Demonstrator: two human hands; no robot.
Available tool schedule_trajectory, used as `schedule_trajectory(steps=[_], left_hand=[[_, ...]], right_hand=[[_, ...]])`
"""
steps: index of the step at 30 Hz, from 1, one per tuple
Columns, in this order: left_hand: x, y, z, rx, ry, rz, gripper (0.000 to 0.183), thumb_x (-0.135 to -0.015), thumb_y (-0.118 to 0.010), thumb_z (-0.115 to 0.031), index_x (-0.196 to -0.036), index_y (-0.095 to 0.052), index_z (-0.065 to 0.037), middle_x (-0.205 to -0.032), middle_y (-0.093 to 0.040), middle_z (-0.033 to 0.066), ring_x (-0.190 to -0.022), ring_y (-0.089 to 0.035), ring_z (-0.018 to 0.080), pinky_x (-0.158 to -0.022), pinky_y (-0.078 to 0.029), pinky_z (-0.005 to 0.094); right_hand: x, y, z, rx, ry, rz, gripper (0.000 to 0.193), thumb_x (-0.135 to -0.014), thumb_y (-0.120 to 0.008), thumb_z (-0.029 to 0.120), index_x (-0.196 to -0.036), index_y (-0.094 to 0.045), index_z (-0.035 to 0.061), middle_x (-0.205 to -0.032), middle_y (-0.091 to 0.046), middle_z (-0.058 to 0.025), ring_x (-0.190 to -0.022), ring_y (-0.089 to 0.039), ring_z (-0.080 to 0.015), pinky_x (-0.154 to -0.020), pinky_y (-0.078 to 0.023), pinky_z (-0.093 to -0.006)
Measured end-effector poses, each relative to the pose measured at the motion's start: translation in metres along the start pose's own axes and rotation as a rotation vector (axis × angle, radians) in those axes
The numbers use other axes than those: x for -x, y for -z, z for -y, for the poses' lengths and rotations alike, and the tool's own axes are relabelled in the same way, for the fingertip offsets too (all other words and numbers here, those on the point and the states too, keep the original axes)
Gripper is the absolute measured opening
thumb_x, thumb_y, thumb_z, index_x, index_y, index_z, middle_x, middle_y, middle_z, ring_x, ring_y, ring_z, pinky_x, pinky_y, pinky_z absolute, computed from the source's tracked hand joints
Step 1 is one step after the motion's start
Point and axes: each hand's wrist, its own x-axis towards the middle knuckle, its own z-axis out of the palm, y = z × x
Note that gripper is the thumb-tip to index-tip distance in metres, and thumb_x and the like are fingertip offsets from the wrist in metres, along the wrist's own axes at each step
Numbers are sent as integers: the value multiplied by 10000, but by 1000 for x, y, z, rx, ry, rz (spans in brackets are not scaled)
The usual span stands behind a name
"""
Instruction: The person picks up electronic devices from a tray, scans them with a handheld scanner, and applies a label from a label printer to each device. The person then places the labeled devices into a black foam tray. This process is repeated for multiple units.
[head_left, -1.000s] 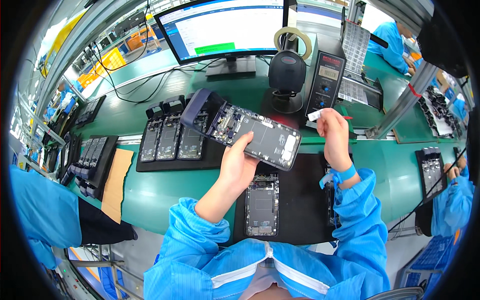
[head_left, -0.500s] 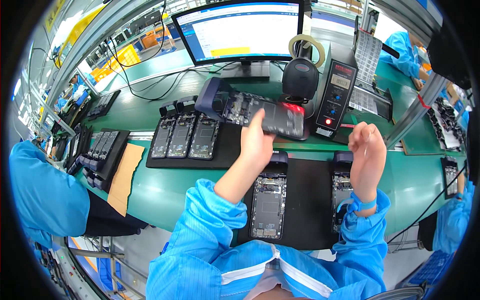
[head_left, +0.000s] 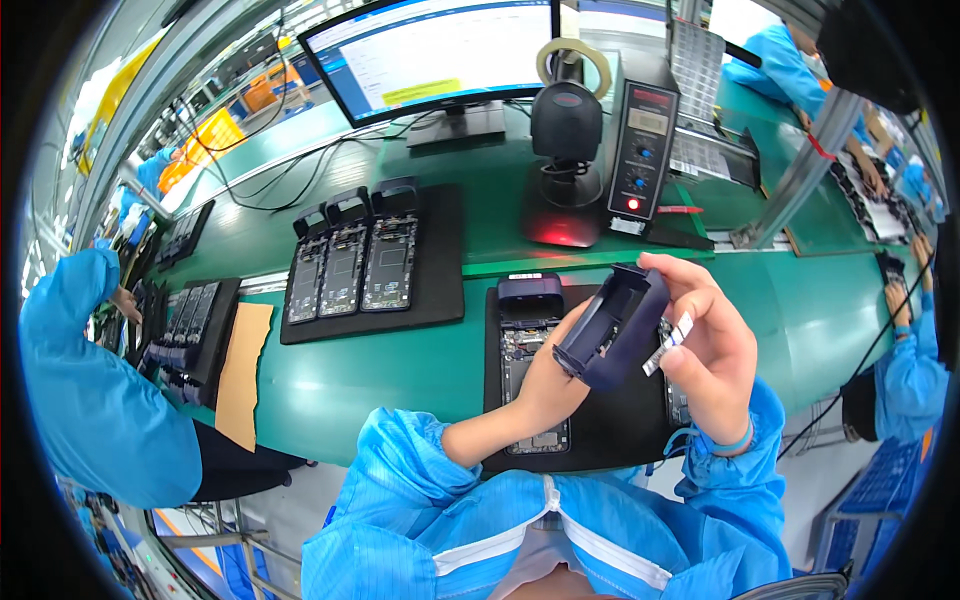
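Observation:
My left hand (head_left: 553, 392) is closed round an opened phone whose dark blue-purple cover (head_left: 628, 325) is tilted up toward me; most of its circuit side is hidden. Between thumb and finger, my right hand (head_left: 718, 365) pinches a small white printed label (head_left: 668, 345) close beside the cover, its forefinger near the cover's upper edge. Below both hands lies a black mat (head_left: 615, 430) with another opened phone (head_left: 537, 380) on its left part. A further opened phone (head_left: 679, 402) shows partly behind my right hand.
Several opened phones (head_left: 342, 265) stand in a row on a second black mat (head_left: 437, 270) to the left. A scanner on a stand (head_left: 566, 125), a black control box (head_left: 643, 150) and a monitor (head_left: 430, 55) are at the back. Co-workers (head_left: 105, 390) sit on both sides.
My left hand has brought the phone down and right, away from under the scanner, and turned it cover-up. My right hand has come in to it with the label. The view has shifted slightly.

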Motion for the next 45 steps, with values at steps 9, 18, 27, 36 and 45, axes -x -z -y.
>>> schedule_trajectory(steps=[9,18,27,36,45], left_hand=[[4,0,-1,-39,6,-9,489,-802,-546,-103,-1246,-360,-18,-1162,-480,125,-1057,-497,208,-871,-401,311],[9,-2,7,-48,-21,3,457,-795,-519,-29,-1229,-378,6,-1186,-454,132,-1080,-474,200,-911,-375,307],[1,9,-9,-282,-92,171,369,-805,-529,-54,-1157,-444,14,-973,-548,91,-877,-547,139,-760,-432,247],[-10,11,-3,-421,-219,228,370,-722,-555,12,-1086,-487,22,-1033,-532,150,-922,-552,275,-794,-447,320],[3,12,47,-115,77,269,454,-720,-581,-69,-1150,-460,9,-1105,-500,158,-974,-528,292,-824,-428,340]], right_hand=[[1,-6,0,355,103,-34,261,-667,-707,100,-794,-487,41,-1139,-457,-187,-1019,-484,-261,-864,-375,-347],[-19,18,-16,-332,-177,-171,240,-763,-554,50,-980,-451,50,-918,-508,-39,-887,-513,-132,-750,-435,-285],[-70,200,-149,1305,-279,184,174,-788,-517,163,-910,-593,65,-733,-593,-140,-673,-572,-297,-603,-449,-377],[-85,234,-199,1520,-234,323,127,-790,-521,177,-859,-573,85,-838,-565,-106,-800,-565,-302,-681,-456,-396],[-13,226,-110,1375,3,-246,120,-780,-542,108,-853,-472,43,-772,-520,-68,-708,-549,-210,-602,-423,-318]])
